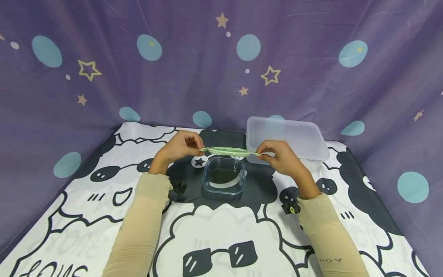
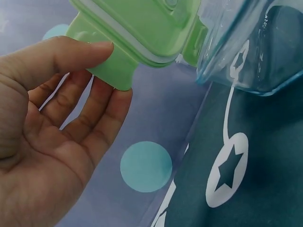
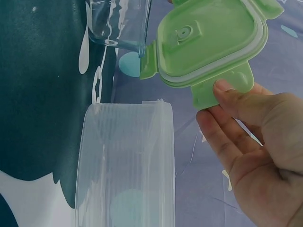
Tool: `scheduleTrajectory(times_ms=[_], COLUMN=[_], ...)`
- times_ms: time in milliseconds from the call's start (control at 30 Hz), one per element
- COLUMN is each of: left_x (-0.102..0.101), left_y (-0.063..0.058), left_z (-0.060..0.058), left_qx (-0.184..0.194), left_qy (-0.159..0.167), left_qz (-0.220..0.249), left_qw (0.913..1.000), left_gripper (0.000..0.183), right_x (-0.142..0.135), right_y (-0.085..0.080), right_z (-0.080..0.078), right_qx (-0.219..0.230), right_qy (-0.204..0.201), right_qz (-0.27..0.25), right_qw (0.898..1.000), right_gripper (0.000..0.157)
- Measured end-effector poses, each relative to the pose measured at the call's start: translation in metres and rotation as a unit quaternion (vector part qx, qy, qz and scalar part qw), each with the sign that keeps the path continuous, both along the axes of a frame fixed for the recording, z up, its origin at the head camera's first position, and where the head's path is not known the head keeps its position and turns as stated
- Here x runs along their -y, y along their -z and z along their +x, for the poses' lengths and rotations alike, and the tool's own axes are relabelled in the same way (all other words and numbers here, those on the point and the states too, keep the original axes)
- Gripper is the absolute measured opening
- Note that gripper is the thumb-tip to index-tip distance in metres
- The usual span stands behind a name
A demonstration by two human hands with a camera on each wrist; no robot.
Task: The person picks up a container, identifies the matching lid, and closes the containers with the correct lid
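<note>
A green container lid (image 1: 230, 151) with a pale sealing ring hangs level between both hands, seen nearly edge-on from the head. My left hand (image 1: 183, 146) pinches one side flap (image 2: 111, 71) between thumb and fingers. On the opposite side, my right hand (image 1: 278, 156) pinches another flap (image 3: 222, 87) the same way. Right below and a little nearer stands a clear glass container (image 1: 223, 181), its top uncovered. In both wrist views the lid's underside shows, apart from the glass rim.
Behind the right hand sits a large translucent plastic box (image 1: 288, 136), close to the purple curtain (image 1: 194, 77). A black-and-white cartoon cloth (image 1: 218, 227) covers the table. Small black devices (image 1: 290, 207) are strapped near the wrists.
</note>
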State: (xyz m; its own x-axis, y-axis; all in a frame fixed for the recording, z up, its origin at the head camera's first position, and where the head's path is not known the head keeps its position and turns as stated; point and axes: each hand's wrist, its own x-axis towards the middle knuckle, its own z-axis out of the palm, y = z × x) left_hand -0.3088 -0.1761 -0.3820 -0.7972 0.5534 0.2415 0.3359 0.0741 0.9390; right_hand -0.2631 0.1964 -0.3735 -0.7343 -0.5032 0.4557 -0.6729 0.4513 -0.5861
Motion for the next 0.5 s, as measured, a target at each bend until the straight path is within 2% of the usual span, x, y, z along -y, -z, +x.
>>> scheduleTrajectory(times_ms=[300,500], left_x=[0.0026,0.0040], left_y=[0.0021,0.0017], left_z=[-0.0006,-0.0011], left_qx=[0.003,-0.038], left_qy=[0.004,0.002], left_qz=[-0.013,-0.064], left_qw=[0.9999,0.9972], left_gripper=[0.015,0.016], right_x=[0.0015,0.0018], right_y=[0.0001,0.0016], right_z=[-0.0026,-0.0027], right_qx=[-0.029,-0.062], right_qy=[-0.026,-0.038], right_qz=[0.025,0.060], right_qw=[0.999,0.996], right_gripper=[0.028,0.027])
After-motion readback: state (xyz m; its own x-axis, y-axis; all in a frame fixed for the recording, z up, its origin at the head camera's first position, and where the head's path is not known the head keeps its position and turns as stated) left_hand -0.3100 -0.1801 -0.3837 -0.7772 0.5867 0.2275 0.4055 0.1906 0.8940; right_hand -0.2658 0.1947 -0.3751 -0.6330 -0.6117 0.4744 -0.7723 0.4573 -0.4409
